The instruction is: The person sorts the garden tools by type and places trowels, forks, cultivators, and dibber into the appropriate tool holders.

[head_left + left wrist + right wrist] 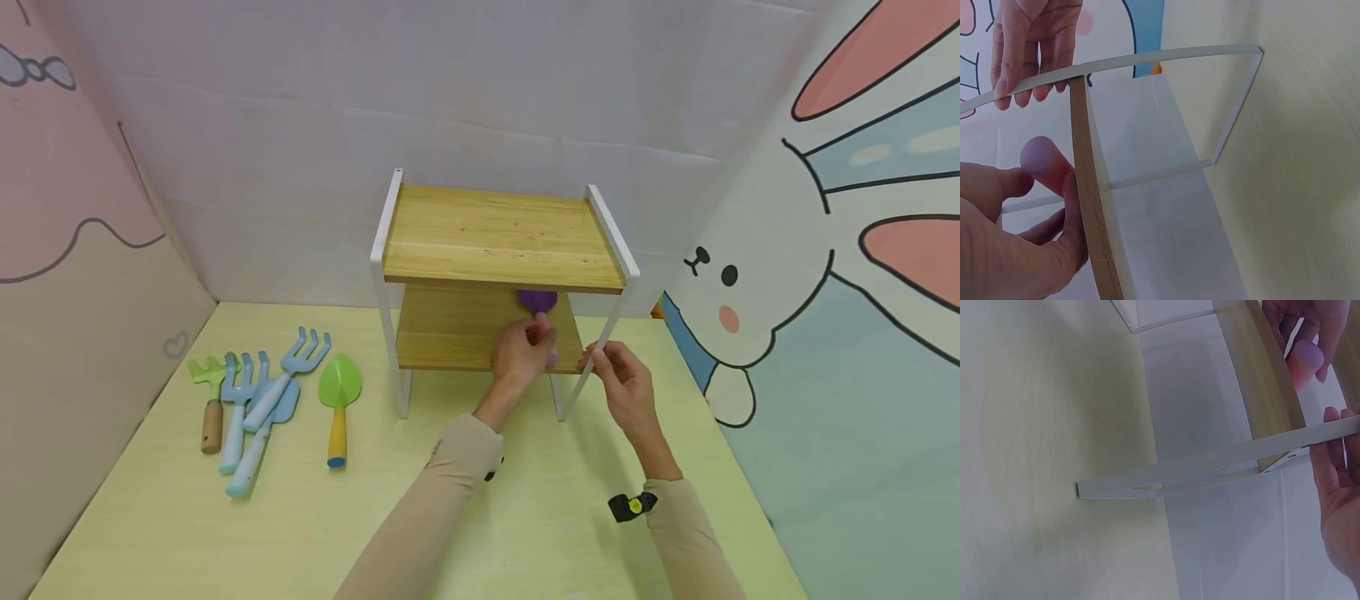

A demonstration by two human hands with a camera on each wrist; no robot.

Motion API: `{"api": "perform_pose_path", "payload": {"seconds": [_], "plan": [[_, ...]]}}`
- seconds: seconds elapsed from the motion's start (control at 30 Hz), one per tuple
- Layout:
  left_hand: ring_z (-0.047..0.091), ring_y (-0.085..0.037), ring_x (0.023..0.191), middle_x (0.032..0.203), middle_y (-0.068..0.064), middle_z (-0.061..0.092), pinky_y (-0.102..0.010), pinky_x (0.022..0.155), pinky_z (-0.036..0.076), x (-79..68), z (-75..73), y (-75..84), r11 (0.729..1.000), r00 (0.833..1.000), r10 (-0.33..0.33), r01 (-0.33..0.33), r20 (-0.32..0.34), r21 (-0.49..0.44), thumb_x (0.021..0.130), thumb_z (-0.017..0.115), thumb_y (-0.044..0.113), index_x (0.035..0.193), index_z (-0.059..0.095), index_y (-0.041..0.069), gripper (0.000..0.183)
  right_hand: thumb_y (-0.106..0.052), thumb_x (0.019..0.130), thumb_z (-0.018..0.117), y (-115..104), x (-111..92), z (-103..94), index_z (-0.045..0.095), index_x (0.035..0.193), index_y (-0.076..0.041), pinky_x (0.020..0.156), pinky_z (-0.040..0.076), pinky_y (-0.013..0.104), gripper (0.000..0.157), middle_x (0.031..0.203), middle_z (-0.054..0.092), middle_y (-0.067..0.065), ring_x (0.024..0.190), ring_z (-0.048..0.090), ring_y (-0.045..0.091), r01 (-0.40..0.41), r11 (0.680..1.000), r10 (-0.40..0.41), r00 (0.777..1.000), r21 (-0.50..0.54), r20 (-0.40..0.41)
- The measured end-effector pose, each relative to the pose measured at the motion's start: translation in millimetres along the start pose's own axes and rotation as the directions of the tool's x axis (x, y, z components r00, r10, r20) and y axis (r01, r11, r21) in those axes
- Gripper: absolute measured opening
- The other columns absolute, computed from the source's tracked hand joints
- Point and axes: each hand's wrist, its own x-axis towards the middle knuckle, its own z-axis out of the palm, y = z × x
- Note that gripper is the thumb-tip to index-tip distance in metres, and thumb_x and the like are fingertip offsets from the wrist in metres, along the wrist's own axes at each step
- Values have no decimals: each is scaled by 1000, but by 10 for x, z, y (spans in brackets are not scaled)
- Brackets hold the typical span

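A small garden trowel with a purple blade (537, 300) and a pinkish, lilac-ended handle (1044, 159) lies on the lower board of a two-tier shelf (450, 329). The upper board hides part of its blade. My left hand (521, 346) reaches in over the lower board's front edge and pinches that handle between thumb and fingers; the handle's end points out at the front. At the shelf's right side, my right hand (626, 379) grips the white metal upright (1229, 453), thumb on one side and fingertips on the other, beside the lower board's corner.
Left of the shelf on the table (300, 533) lies a green trowel (340, 383) with a yellow handle. Further left are a green rake (212, 400) and several blue tools, including a fork (288, 379) lying across another. A white sheet wall (480, 92) stands close behind.
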Motion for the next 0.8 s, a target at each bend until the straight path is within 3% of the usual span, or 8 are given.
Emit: {"api": "perform_pose_path", "payload": {"seconds": [0.33, 0.47, 0.8], "plan": [[70, -25, 103, 111, -10, 74, -37, 91, 57, -73, -93, -26, 993, 1000, -17, 18, 11, -112, 105, 59, 30, 122, 71, 3, 34, 9, 103, 51, 11, 0, -2, 57, 110, 22, 88, 59, 30, 15, 98, 70, 6, 90, 71, 14, 16, 1000, -16, 1000, 12, 6], [70, -26, 103, 113, -11, 74, -37, 89, 57, -106, -153, -60, 991, 1000, -30, 31, 9, -127, 102, 64, 27, 126, 69, 2, 36, 9, 102, 53, 13, 0, 13, 59, 110, 20, 88, 59, 32, 15, 97, 70, 8, 90, 71, 15, 22, 1000, -22, 1000, 2, 1], [71, -31, 98, 107, -17, 74, -38, 84, 60, -177, -305, -154, 978, 999, 15, -20, -30, -206, 100, 64, 14, 120, 70, -5, 28, 12, 102, 52, 36, 8, 14, 56, 110, 23, 86, 59, 28, 15, 97, 70, 9, 89, 72, 15, 45, 998, -44, 999, 44, -11]]}}
